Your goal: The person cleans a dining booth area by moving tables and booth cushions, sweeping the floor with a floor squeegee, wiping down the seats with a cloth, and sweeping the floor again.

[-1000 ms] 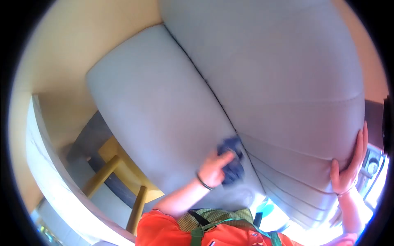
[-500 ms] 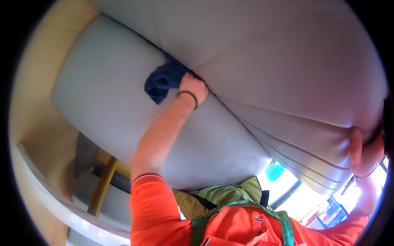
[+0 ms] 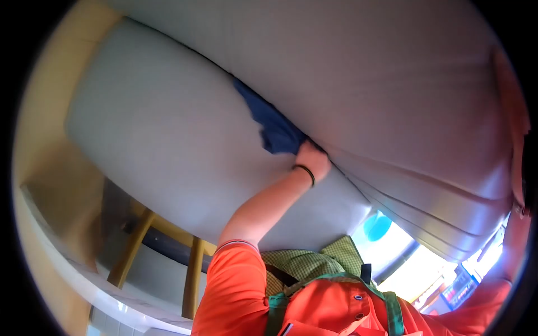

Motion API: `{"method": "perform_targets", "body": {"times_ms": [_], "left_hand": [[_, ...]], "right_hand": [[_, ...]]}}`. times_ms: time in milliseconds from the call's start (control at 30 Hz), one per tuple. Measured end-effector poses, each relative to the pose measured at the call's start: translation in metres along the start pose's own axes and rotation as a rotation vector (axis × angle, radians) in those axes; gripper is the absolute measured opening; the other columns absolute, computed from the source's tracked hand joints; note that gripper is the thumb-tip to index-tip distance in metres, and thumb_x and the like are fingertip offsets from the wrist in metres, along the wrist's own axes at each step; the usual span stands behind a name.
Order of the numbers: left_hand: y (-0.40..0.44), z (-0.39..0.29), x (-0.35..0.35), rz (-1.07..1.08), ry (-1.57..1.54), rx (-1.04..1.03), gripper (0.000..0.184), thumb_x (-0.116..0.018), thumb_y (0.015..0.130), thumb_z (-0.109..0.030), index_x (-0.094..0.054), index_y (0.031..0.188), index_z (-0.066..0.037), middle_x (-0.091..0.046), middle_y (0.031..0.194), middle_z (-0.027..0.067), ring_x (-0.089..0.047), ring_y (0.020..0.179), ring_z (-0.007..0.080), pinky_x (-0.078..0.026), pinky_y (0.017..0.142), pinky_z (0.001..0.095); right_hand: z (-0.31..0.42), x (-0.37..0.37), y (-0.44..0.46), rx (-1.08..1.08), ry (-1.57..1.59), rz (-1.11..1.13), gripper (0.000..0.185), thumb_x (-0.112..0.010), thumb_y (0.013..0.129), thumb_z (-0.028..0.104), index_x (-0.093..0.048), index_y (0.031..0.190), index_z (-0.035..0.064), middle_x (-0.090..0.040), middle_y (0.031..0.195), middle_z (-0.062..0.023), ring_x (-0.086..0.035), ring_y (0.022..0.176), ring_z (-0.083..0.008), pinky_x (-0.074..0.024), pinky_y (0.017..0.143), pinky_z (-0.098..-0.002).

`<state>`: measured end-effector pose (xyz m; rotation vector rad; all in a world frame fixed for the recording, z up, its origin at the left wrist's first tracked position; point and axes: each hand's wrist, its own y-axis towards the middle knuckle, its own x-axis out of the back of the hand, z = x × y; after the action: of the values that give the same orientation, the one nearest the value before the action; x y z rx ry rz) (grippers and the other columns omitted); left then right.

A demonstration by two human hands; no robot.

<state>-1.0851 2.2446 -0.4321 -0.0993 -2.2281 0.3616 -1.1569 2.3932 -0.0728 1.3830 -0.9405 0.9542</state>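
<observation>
A dark blue cloth [image 3: 277, 127] lies bunched along the crease between a grey padded seat [image 3: 174, 134] and its grey backrest [image 3: 358, 61]. My left hand [image 3: 315, 161], with a dark band at the wrist, is closed on the cloth's near end and presses it into the crease. The rest of the cloth trails up and left from my fingers. At the far right edge of the view, my right hand [image 3: 509, 101] rests stretched out against the backrest. It is partly cut off and in shadow, with something dark at its wrist.
Below left are a pale curved table edge [image 3: 84, 285] and wooden legs [image 3: 193, 274]. A checked apron [image 3: 302, 260] with green straps covers my front. A turquoise round object [image 3: 377, 226] shows beyond the seat's end, near bright light.
My left hand has slid down and right along the crease, drawing the blue cloth with it. On the backrest, my right hand has moved upward with its fingers further extended.
</observation>
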Motion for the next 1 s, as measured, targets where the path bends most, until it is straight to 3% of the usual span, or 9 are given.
{"method": "perform_targets", "body": {"times_ms": [100, 233, 400, 533, 600, 700, 800, 933, 1000], "left_hand": [[-0.012, -0.104, -0.118, -0.301, -0.219, -0.070, 0.026, -0.042, 0.071, -0.021, -0.061, 0.077, -0.004, -0.058, 0.080, 0.0142, -0.054, 0.079, 0.0265, -0.039, 0.067, 0.0418], [-0.039, -0.221, -0.175, 0.354, -0.757, -0.459, 0.025, -0.042, 0.074, -0.022, -0.058, 0.074, -0.003, -0.058, 0.076, 0.0152, -0.054, 0.074, 0.0271, -0.040, 0.064, 0.0409], [-0.085, -0.306, -0.176, 0.495, -1.138, -0.503, 0.026, -0.041, 0.077, -0.023, -0.055, 0.070, -0.003, -0.057, 0.073, 0.0165, -0.055, 0.068, 0.0280, -0.041, 0.060, 0.0397], [-0.118, -0.229, -0.092, 0.036, -1.250, -0.123, 0.033, -0.039, 0.080, -0.031, -0.053, 0.081, -0.002, -0.056, 0.073, 0.0187, -0.053, 0.071, 0.0338, -0.041, 0.066, 0.0389], [-0.093, -0.189, -0.037, 0.222, -1.274, -0.026, 0.037, -0.039, 0.081, -0.036, -0.053, 0.090, -0.003, -0.057, 0.078, 0.0160, -0.055, 0.072, 0.0275, -0.041, 0.066, 0.0345], [-0.141, -0.186, -0.011, -0.029, -1.167, -0.091, 0.028, -0.051, 0.075, -0.023, -0.051, 0.095, -0.004, -0.056, 0.079, 0.0143, -0.054, 0.071, 0.0266, -0.041, 0.068, 0.0337], [-0.155, -0.177, 0.006, -0.332, -0.790, -0.276, 0.025, -0.052, 0.070, -0.016, -0.052, 0.092, -0.005, -0.055, 0.079, 0.0133, -0.054, 0.074, 0.0260, -0.042, 0.069, 0.0326], [-0.185, -0.153, 0.137, 0.406, -0.867, -0.284, 0.028, -0.055, 0.071, -0.018, -0.051, 0.092, 0.000, -0.055, 0.085, 0.0159, -0.054, 0.080, 0.0247, -0.042, 0.070, 0.0342], [-0.203, -0.144, 0.143, 0.301, -0.882, -0.415, 0.032, -0.057, 0.072, -0.018, -0.051, 0.099, -0.001, -0.055, 0.093, 0.0142, -0.054, 0.086, 0.0225, -0.042, 0.075, 0.0314]], "right_hand": [[0.008, -0.011, 0.011, 0.022, 0.005, -0.025, 0.055, -0.051, 0.064, 0.023, -0.037, 0.109, -0.0065, -0.044, 0.102, -0.0194, -0.047, 0.090, -0.0265, -0.0399, 0.075, -0.0316], [0.028, -0.018, 0.017, 0.110, -0.001, -0.038, 0.051, -0.052, 0.065, 0.022, -0.040, 0.107, -0.0049, -0.047, 0.099, -0.0177, -0.048, 0.087, -0.0248, -0.0398, 0.074, -0.0306], [0.043, -0.036, 0.019, 0.049, 0.105, -0.088, 0.045, -0.054, 0.066, 0.020, -0.044, 0.104, -0.0030, -0.050, 0.094, -0.0155, -0.050, 0.085, -0.0226, -0.0397, 0.073, -0.0294], [0.043, -0.027, 0.030, -0.054, 0.151, -0.158, 0.044, -0.053, 0.066, 0.017, -0.045, 0.105, -0.0013, -0.051, 0.097, -0.0145, -0.048, 0.089, -0.0223, -0.0372, 0.078, -0.0297], [0.022, -0.031, 0.020, -0.059, 0.120, -0.174, 0.049, -0.050, 0.065, 0.013, -0.042, 0.111, -0.0002, -0.048, 0.106, -0.0152, -0.043, 0.102, -0.0243, -0.0323, 0.089, -0.0316], [0.072, 0.030, -0.051, -0.178, 0.446, 0.141, 0.029, -0.049, 0.072, 0.007, -0.050, 0.100, 0.0015, -0.052, 0.097, -0.0124, -0.049, 0.091, -0.0167, -0.0398, 0.076, -0.0273], [0.109, 0.029, -0.158, 0.051, 0.824, 0.401, 0.058, -0.063, 0.060, 0.013, -0.042, 0.113, 0.0061, -0.050, 0.101, -0.0121, -0.046, 0.096, -0.0307, -0.0368, 0.083, -0.0384], [0.148, 0.030, -0.234, -0.376, 0.996, 0.699, 0.048, -0.064, 0.066, 0.032, -0.049, 0.099, 0.0012, -0.053, 0.087, -0.0156, -0.052, 0.079, -0.0297, -0.0420, 0.068, -0.0341], [0.168, 0.040, -0.247, -0.672, 1.080, 0.782, 0.035, -0.059, 0.072, 0.031, -0.053, 0.090, 0.0015, -0.055, 0.072, -0.0137, -0.054, 0.066, -0.0259, -0.0422, 0.061, -0.0313]]}}
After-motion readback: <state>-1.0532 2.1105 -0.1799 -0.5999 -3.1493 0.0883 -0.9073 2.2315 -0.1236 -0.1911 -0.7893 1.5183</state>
